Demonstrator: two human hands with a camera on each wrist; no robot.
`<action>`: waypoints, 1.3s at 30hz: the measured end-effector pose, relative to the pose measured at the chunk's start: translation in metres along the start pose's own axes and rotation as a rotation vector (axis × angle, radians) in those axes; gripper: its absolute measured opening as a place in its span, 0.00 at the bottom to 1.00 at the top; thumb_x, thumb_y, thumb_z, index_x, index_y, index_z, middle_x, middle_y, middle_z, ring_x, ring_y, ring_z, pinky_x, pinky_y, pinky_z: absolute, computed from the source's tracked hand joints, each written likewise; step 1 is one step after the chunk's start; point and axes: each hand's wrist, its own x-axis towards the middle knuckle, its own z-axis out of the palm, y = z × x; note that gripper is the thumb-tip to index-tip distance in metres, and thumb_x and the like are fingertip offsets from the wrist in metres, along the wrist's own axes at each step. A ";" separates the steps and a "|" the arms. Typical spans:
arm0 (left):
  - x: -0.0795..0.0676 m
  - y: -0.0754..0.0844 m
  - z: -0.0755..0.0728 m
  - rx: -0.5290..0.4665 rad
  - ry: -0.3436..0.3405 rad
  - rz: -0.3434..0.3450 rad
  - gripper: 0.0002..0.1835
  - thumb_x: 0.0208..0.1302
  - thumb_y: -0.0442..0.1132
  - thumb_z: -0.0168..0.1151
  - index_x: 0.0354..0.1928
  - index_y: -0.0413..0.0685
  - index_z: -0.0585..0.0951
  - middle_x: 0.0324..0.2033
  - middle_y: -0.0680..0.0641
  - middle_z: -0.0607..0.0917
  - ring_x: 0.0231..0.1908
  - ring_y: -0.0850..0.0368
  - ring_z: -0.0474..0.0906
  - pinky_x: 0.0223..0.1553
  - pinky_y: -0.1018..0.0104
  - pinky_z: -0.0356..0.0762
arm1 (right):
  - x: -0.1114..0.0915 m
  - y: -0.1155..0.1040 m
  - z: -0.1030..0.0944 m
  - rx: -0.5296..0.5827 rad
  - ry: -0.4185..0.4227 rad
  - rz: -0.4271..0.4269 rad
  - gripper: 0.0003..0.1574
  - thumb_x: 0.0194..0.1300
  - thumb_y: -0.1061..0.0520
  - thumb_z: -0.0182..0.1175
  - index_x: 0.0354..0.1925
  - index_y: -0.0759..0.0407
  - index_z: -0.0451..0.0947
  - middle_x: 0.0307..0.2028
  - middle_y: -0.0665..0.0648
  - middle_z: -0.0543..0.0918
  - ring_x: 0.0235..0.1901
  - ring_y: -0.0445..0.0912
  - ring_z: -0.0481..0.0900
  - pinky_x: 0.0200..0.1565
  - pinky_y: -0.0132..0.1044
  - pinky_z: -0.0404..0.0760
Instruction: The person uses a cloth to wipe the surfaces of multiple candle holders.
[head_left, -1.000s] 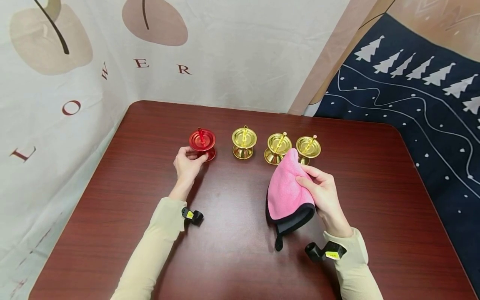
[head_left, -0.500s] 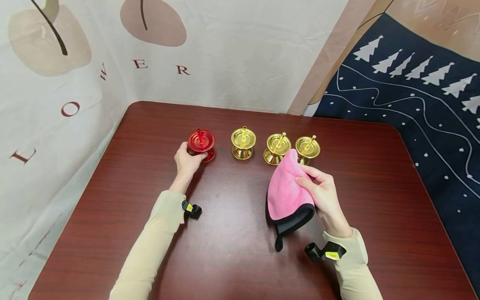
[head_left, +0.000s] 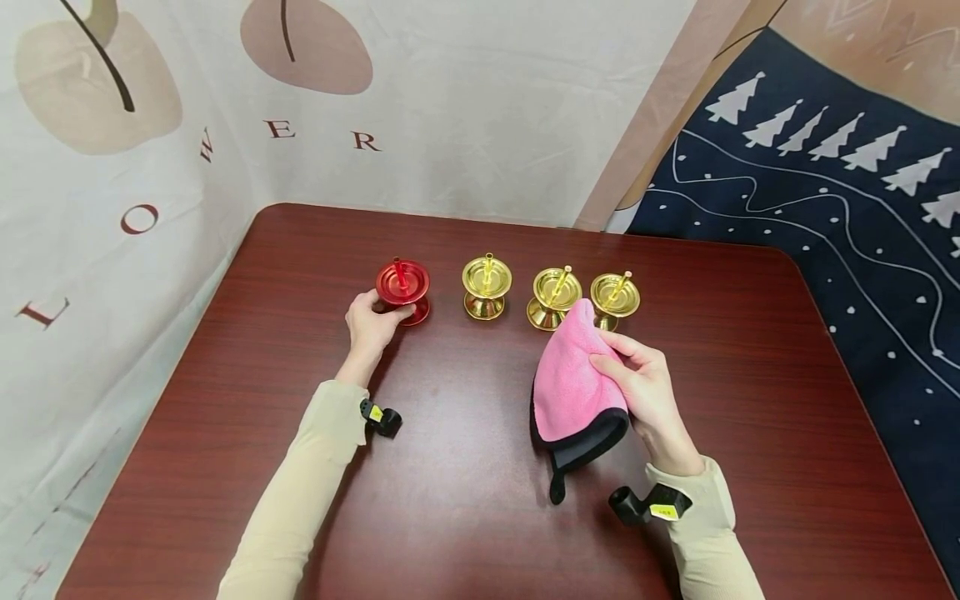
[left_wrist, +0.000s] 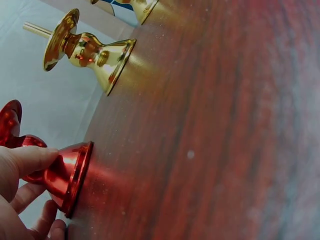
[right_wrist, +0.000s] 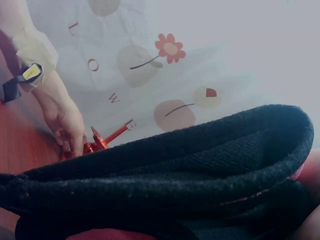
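Observation:
At the left of the row stands a red metallic candle holder (head_left: 403, 283), with a dish on top, a narrow waist and a flared base. My left hand (head_left: 371, 329) grips it low from the near left. In the left wrist view the thumb (left_wrist: 35, 159) lies across the waist of the red holder, and the other fingers curl behind its base. My right hand (head_left: 643, 379) pinches a pink cloth (head_left: 577, 383) with black trim and a hanging loop. The cloth droops from the fingers, and its dark underside (right_wrist: 200, 165) fills the lower right wrist view.
Three gold candle holders stand in the row: one (head_left: 486, 287) beside the red one, another (head_left: 555, 292) farther right, and the last (head_left: 617, 296) partly behind the cloth. All are on a dark red-brown table (head_left: 450, 500). A printed curtain (head_left: 480, 150) hangs behind.
My left hand has shifted its fingers and thumb around the red candle holder's lower part. The holder stays in place. My right hand and the pink cloth have hardly moved.

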 end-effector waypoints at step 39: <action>-0.022 0.036 -0.020 -0.345 -0.127 0.173 0.13 0.46 0.27 0.69 0.32 0.35 0.74 0.30 0.43 0.80 0.33 0.57 0.72 0.34 0.73 0.70 | 0.002 0.000 0.003 0.021 -0.021 0.023 0.27 0.56 0.73 0.58 0.34 0.39 0.85 0.32 0.45 0.84 0.32 0.38 0.79 0.35 0.28 0.78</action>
